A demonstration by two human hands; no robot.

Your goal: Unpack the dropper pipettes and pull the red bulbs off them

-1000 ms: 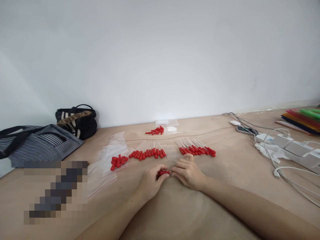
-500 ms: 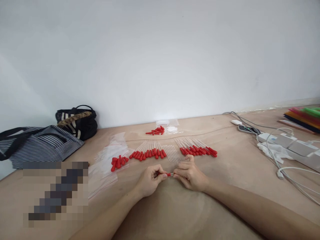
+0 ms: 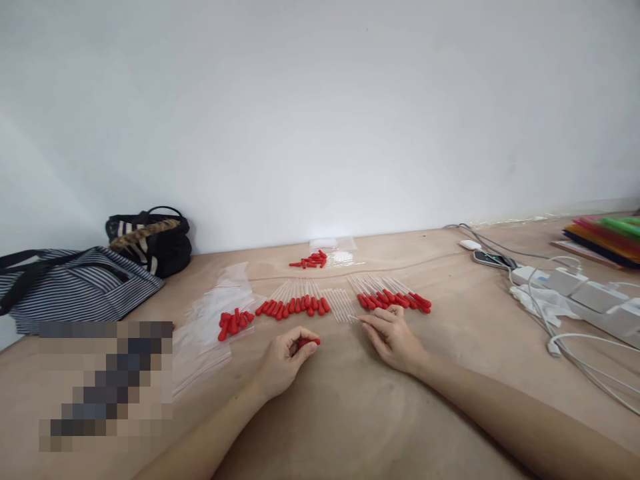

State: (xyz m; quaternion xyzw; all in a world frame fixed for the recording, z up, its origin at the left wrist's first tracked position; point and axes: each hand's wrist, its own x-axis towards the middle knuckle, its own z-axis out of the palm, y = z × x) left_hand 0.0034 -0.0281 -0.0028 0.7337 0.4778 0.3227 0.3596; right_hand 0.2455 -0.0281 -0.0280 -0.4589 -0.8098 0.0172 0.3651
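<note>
My left hand (image 3: pixel 286 360) is closed on a red rubber dropper bulb (image 3: pixel 310 342), whose end sticks out between thumb and forefinger. No tube shows in it. My right hand (image 3: pixel 393 339) pinches a thin glass dropper tube (image 3: pixel 354 318); its tip points left, beside a row of bare glass tubes (image 3: pixel 339 305). Left of that row lie several droppers with red bulbs (image 3: pixel 293 307) fitted on their tubes. Another group of assembled droppers (image 3: pixel 393 299) lies just beyond my right hand. Loose red bulbs (image 3: pixel 233 323) rest on clear plastic bags (image 3: pixel 213 333) at left.
More small red bulbs (image 3: pixel 310 260) lie near the wall by a clear bag (image 3: pixel 333 245). A striped bag (image 3: pixel 95 287) and a black bag (image 3: pixel 173 247) stand at left. Power strip (image 3: pixel 600 300), cables and coloured folders (image 3: pixel 600 233) are at right. A blurred patch covers the lower left.
My hands have moved apart: the left went left with the red bulb, the right moved slightly up and right toward the bare tubes. The bulb and tube were together between them before.
</note>
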